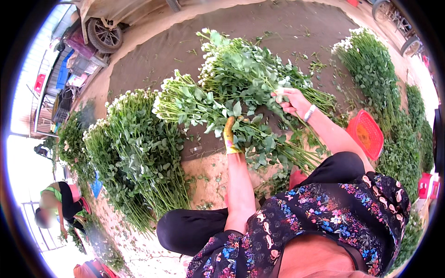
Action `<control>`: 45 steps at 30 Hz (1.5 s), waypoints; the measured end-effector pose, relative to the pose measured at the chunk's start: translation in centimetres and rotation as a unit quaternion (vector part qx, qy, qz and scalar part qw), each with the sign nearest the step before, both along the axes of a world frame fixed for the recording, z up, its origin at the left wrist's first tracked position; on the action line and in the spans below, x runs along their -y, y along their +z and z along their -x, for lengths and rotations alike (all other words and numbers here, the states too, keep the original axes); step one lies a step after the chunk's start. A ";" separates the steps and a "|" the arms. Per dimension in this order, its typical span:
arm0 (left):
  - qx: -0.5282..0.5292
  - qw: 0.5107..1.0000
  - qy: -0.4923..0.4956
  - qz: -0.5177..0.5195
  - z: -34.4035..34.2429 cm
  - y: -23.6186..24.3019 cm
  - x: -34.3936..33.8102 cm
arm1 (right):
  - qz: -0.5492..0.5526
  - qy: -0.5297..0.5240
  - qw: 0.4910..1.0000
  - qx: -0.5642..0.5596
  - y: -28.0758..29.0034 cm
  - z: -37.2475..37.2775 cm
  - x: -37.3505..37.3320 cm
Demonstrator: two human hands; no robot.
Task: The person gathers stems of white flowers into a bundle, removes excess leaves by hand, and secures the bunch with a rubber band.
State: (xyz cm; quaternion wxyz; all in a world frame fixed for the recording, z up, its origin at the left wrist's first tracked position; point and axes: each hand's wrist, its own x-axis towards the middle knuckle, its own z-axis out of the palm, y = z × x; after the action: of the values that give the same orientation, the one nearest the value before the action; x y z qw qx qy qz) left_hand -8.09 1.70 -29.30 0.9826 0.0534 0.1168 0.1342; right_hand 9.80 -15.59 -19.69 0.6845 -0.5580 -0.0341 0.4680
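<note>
While the left hand [229, 136] (yellow-gloved) and bare right hand [291, 102] gripped it, the leafy flower bunch [208, 104] lay slantwise, white buds pointing up-left.

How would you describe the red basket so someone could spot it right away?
Start at the dark mat on the ground, strewn with bunches of green stems with white buds. Go to its right edge, past the right hand, where a long row of flowers lies. The red basket sits there beside the person's right knee: a red plastic mesh tub, the only bright red thing among the greenery.
</note>
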 end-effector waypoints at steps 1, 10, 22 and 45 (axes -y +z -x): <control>0.005 1.000 -0.004 0.011 0.0 0.4 0.0 | 0.052 -0.012 0.996 0.068 -0.1 -0.5 -0.7; -0.057 0.998 0.016 -0.028 0.3 1.4 0.4 | 0.054 -0.045 0.972 0.225 2.9 -2.1 -0.3; -0.016 1.000 -0.012 -0.012 -0.4 0.6 0.0 | -0.158 -0.057 0.977 0.130 4.1 -0.7 0.8; 0.048 0.985 0.024 -0.162 -0.7 -1.4 -0.3 | 0.062 0.215 0.770 0.597 -1.6 7.0 -1.2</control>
State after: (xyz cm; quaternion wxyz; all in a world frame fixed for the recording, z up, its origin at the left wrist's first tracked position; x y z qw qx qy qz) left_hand -7.36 2.03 -30.66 0.9619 0.2024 0.0479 0.1774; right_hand 2.75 -14.38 -21.25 0.3715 -0.7446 -0.5258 0.1763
